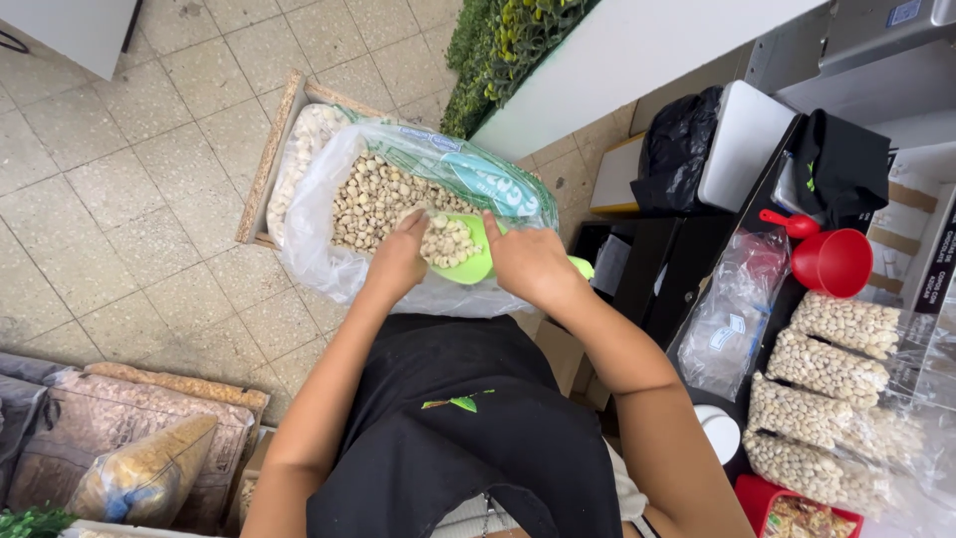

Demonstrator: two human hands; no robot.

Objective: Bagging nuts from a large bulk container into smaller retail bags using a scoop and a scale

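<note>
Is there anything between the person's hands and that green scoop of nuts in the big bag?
Nothing visible. The right hand grips the green scoop, and the left hand rests on the nuts heaped in it.

A small dry-goods shop or market stall. A large open sack of nuts (383, 199) sits in a wooden crate (267, 159) on the tiled floor (119, 199), centre. Sealed nut packets (827, 364) line the counter at right beside a red scoop (832, 261). More bulk bags (139, 458) lie lower left.
</note>
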